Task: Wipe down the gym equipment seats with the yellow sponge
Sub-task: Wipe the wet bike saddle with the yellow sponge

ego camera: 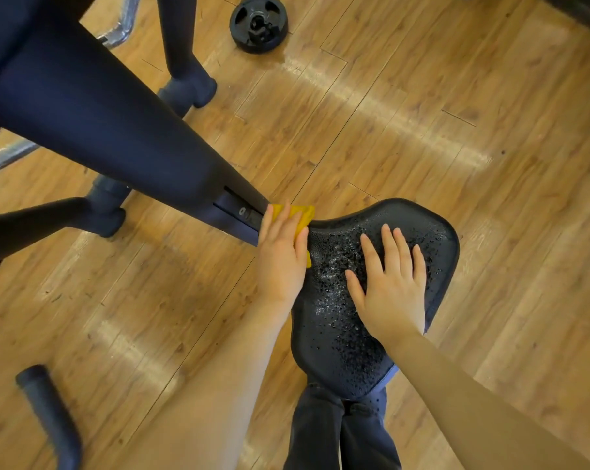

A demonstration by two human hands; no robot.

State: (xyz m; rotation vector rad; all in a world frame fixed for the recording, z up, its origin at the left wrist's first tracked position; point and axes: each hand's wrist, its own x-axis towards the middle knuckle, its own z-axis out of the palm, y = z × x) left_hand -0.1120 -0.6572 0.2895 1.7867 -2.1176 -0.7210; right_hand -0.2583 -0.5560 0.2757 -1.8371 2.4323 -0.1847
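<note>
A black padded gym seat (334, 334) fills the lower middle of the head view, its surface speckled with wet droplets. My left hand (281, 252) presses the yellow sponge (303, 215) flat against the seat's far left edge, where the seat meets the dark frame tube (117, 130). Most of the sponge is hidden under my fingers. My right hand (391, 283) lies flat on the seat's middle with fingers spread, holding nothing.
Dark machine legs with rubber feet (198, 86) stand on the wooden floor (422, 113) at the left. A black weight plate (259, 23) lies on the floor at the top. A padded handle (49, 415) juts in at bottom left. Chrome tubing (5, 157) runs along the left edge.
</note>
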